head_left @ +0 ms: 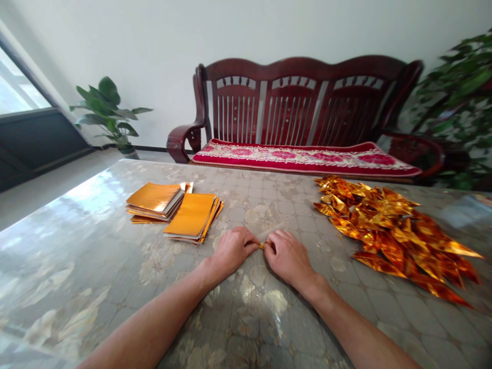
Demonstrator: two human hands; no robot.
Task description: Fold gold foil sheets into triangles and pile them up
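Observation:
My left hand (235,248) and my right hand (287,256) meet near the middle of the table. Between their pinched fingertips a small bit of gold foil paper (262,246) shows; the fingers hide most of it. Left of my hands lie two stacks of square gold foil sheets, the nearer stack (191,215) touching or just beside the farther stack (156,199). On the right is a heap of folded, pointed gold foil pieces (384,225), shiny and loosely piled.
A patterned, glossy cover lies over the table (126,318). Beyond its far edge stands a dark red wooden bench (292,110) with a floral cushion (307,158). Potted plants stand at the left (109,110) and right (457,107). Clear plastic (467,211) lies at the right.

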